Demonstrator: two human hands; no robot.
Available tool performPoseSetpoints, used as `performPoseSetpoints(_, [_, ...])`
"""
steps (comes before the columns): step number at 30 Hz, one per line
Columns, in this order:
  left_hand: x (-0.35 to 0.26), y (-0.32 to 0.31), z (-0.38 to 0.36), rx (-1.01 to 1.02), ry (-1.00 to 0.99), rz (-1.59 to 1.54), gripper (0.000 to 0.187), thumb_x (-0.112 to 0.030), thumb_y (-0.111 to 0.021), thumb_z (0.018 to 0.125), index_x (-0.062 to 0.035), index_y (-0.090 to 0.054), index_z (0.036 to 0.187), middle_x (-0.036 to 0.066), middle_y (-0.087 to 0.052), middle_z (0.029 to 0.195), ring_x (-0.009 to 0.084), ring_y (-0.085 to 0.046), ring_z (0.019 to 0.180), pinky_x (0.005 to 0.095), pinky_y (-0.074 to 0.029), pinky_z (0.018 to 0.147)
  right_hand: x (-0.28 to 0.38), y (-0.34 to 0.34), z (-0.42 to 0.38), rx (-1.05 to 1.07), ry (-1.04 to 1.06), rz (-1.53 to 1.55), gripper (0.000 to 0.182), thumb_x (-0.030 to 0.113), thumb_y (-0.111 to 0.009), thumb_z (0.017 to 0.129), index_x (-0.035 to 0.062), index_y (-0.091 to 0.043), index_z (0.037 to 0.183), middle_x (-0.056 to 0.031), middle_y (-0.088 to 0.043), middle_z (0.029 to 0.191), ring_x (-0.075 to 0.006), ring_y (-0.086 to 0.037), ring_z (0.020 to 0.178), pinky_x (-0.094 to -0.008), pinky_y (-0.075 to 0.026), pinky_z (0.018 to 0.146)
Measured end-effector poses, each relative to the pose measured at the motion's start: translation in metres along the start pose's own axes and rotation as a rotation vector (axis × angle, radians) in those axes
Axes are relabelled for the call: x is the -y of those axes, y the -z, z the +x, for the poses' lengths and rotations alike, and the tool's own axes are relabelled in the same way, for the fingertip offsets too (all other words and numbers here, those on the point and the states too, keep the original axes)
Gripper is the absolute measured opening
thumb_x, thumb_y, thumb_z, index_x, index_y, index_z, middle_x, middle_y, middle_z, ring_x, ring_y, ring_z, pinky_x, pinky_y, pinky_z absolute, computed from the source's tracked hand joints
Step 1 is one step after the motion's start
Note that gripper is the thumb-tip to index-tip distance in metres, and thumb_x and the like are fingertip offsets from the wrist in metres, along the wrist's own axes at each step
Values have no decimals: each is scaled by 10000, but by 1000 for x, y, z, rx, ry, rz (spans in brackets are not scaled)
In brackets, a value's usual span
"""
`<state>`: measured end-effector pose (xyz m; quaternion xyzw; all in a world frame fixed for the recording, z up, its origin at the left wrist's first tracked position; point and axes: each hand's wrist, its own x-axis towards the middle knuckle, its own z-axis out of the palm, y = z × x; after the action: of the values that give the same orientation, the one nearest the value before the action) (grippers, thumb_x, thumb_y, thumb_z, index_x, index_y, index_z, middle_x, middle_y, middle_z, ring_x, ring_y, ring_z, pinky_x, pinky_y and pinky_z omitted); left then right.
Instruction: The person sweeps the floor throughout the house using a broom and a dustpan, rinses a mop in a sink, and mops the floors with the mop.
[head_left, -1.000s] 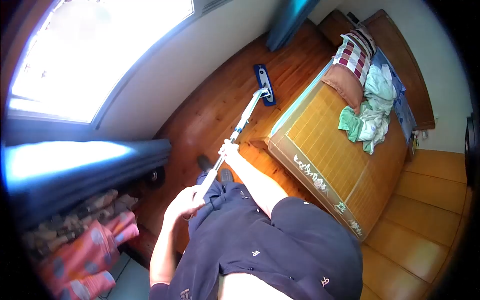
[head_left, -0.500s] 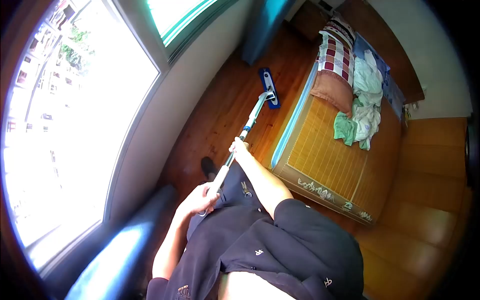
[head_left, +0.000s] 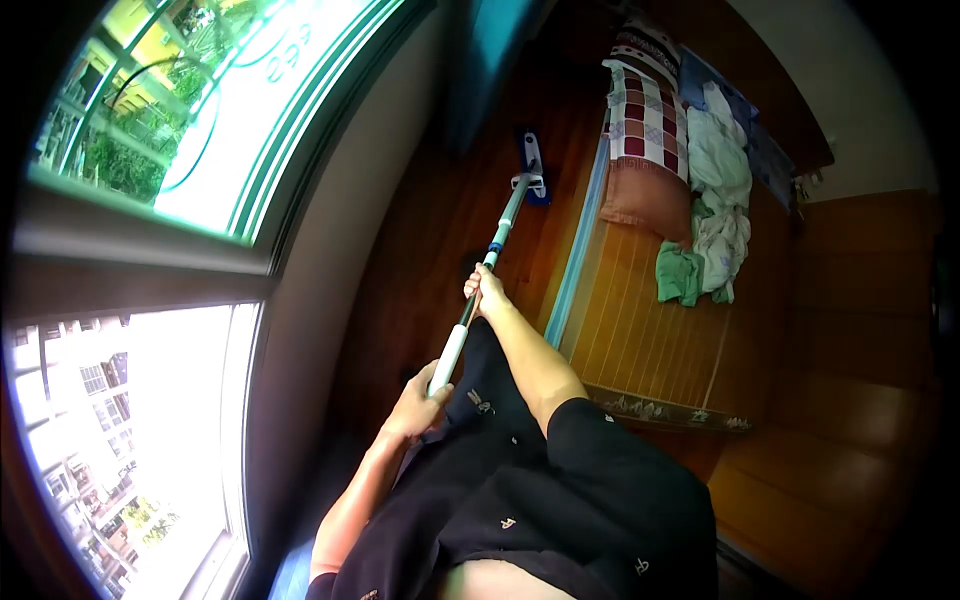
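Note:
A flat mop (head_left: 508, 214) with a pale pole slants away from my body across the wooden floor. Its blue-edged flat head (head_left: 532, 165) rests on the boards beside the bed. Close to my waist, my left hand (head_left: 417, 404) wraps around the white grip at the near end of the pole. Farther along, my right hand (head_left: 486, 290) is closed on the pole just below a blue collar. Both arms reach forward, the right one more extended.
A bed (head_left: 660, 330) with a woven mat runs along the right, holding pillows (head_left: 648, 120) and crumpled bedding (head_left: 718, 165). On the left is a bright window (head_left: 140, 240) above a wall. A blue curtain (head_left: 490, 60) hangs at the far end. Wooden cabinet panels (head_left: 860, 320) stand at right.
The view has shifted forward and darkened, with more of the window showing. A foot stands farther forward beside the pole. Both hands keep their hold on the mop.

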<state>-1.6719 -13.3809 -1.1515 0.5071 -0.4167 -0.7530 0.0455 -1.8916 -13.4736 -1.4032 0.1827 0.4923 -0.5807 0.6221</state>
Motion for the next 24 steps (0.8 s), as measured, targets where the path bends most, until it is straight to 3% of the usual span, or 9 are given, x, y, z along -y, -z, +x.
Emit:
performPoseSetpoints(4, [-86,1,89,-36,-72,173,411,-94,-538,894,-47,-454,1294,103,-569,745,188,-553,532,321,-458,497,104,-53,64,100,-90,39,275,220,-585,922,134,-397,742,24,-383,570,-108,-409,458,-260,-381,420])
performPoseSetpoints(6, [-102,0,150,-140,-297,393,457,-113,-564,857,-34,-446,1291,233,-636,891,371,-640,814,424,-495,749,156,-71,100,126,-71,39,233,181,-587,910,111,-419,764,5,-430,575,-124,-452,473,-268,-399,428])
performPoseSetpoints(8, [-151,-9,204,-162,-329,449,480,-123,-574,844,-35,-438,1296,277,-634,963,437,-611,955,462,-465,854,208,-86,131,118,-6,-10,203,169,-592,903,96,-444,786,-20,-483,593,-148,-491,498,-293,-439,456])
performPoseSetpoints(9, [-170,-10,216,-161,-315,507,487,-112,-560,844,-8,-426,1301,305,-623,971,443,-612,929,488,-476,824,220,-95,144,100,-29,-19,176,163,-600,896,81,-472,807,-41,-523,616,-170,-519,521,-319,-478,493])
performPoseSetpoints(13, [-230,-27,307,-219,-356,734,534,-73,-534,832,66,-384,1325,298,-632,877,421,-640,804,483,-519,743,308,-114,193,84,30,-175,116,121,-610,882,57,-525,835,-49,-553,680,-180,-550,582,-349,-520,542])
performPoseSetpoints(16, [-261,-39,352,-250,-276,872,534,-49,-531,819,52,-397,1326,299,-627,882,414,-635,829,482,-506,739,344,-131,220,-6,57,-277,118,119,-582,900,48,-519,831,-57,-538,686,-176,-547,596,-343,-526,538])
performPoseSetpoints(18, [-277,-50,377,-271,-294,1057,608,-12,-544,781,49,-364,1358,253,-631,872,379,-650,759,459,-532,678,368,-135,238,-59,82,-272,100,82,-553,910,17,-510,848,-63,-538,696,-168,-536,582,-316,-504,510])
performPoseSetpoints(20, [-292,-57,396,-278,-274,1205,641,-2,-551,776,27,-347,1383,222,-629,884,358,-657,737,443,-544,654,390,-137,258,-60,68,-326,117,123,-533,930,57,-499,840,-53,-513,689,-169,-518,556,-330,-513,513])
performPoseSetpoints(24, [-280,-68,443,-306,-271,1469,649,-42,-527,838,-16,-279,1438,152,-624,905,231,-673,647,317,-562,549,398,-129,311,-210,109,-398,84,102,-540,926,31,-496,930,-53,-530,705,-157,-505,524,-313,-485,458])
